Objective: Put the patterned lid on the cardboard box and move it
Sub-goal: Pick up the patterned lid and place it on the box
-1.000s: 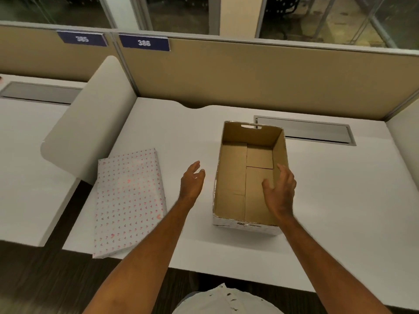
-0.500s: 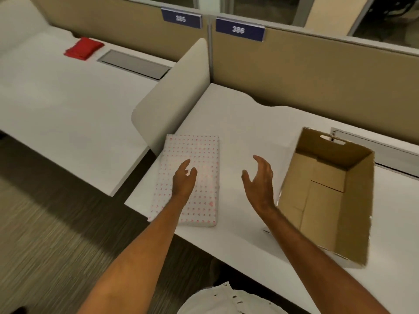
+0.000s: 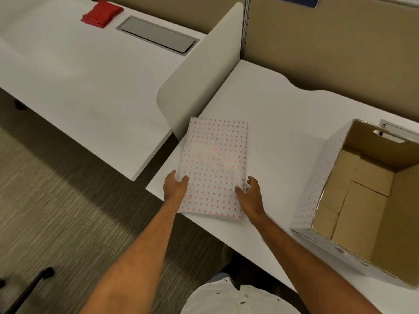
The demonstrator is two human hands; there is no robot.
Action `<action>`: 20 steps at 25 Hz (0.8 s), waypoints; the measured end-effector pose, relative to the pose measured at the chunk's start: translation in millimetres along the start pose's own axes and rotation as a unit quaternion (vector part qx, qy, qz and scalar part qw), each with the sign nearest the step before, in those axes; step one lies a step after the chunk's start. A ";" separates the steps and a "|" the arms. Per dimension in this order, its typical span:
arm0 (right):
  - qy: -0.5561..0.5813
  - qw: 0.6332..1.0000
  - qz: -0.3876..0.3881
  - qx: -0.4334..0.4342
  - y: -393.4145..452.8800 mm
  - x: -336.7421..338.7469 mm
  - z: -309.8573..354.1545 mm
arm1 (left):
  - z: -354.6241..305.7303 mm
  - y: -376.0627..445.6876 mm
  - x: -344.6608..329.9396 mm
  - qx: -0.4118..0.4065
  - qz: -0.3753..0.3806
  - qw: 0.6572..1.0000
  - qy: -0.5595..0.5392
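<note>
The patterned lid (image 3: pixel 214 164), white with small pink hearts, lies flat near the front left corner of the white desk (image 3: pixel 272 118). My left hand (image 3: pixel 174 188) grips its left edge near the front, thumb on top. My right hand (image 3: pixel 250 196) is at the lid's right edge with its thumb touching the top and its fingers still spread. The open cardboard box (image 3: pixel 313 184), wrapped in the same paper outside and brown inside, stands upright to the right of the lid, partly cut off by the frame.
A cream divider panel (image 3: pixel 204 71) stands just left of the lid, between this desk and the neighbouring one. That desk holds a red cloth (image 3: pixel 102 13) and a grey cable hatch (image 3: pixel 156 35). A beige partition wall backs both desks. Carpet lies below.
Both hands left the box and swung left to the lid. They went from hovering over it to touching its left and right edges. The view turned left and down.
</note>
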State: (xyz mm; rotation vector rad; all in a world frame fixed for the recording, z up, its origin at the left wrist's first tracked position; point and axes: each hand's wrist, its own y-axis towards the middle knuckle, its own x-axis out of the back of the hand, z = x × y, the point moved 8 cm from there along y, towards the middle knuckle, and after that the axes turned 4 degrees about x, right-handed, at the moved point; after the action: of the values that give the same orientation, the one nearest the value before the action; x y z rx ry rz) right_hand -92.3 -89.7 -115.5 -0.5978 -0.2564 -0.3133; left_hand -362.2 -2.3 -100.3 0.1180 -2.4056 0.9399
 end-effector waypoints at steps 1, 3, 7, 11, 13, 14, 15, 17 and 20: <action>0.001 1.000 0.003 -0.013 0.3 -3.2 -5.6 | 4.4 2.0 -0.4 0.012 0.004 1.000 0.005; 0.007 1.000 0.002 -0.027 1.7 -7.0 -11.2 | 8.5 5.8 -2.0 0.020 -0.001 0.999 0.030; 0.048 0.997 0.007 -0.054 4.5 -8.1 -13.0 | 6.9 10.5 -7.8 0.015 0.000 0.998 0.054; 0.110 0.990 0.032 -0.080 6.0 -7.2 -13.8 | 6.1 9.1 -6.8 0.029 0.003 0.999 0.031; 0.138 0.986 0.034 -0.090 4.2 -6.2 -12.4 | 6.1 7.6 -5.9 0.039 0.011 0.999 -0.003; 0.149 0.984 0.030 -0.091 2.5 -5.4 -10.6 | 5.1 5.2 -6.2 0.046 0.019 0.998 -0.029; 0.158 0.983 0.024 -0.088 0.2 -4.0 -7.4 | 3.1 1.8 -7.5 0.057 0.028 0.996 -0.057; 0.171 0.983 0.004 -0.067 -5.8 1.0 3.2 | -3.9 -6.9 -10.3 0.073 0.040 0.992 -0.096; 0.188 0.981 -0.034 -0.021 -12.5 17.9 25.0 | -28.8 -21.6 -14.1 0.055 0.044 0.989 -0.129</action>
State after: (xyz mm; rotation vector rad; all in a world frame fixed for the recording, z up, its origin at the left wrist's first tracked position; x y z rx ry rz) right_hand -83.9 -88.6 -83.4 -0.5603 0.0946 -0.4921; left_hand -331.2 -1.4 -77.3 0.1853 -2.6110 1.1595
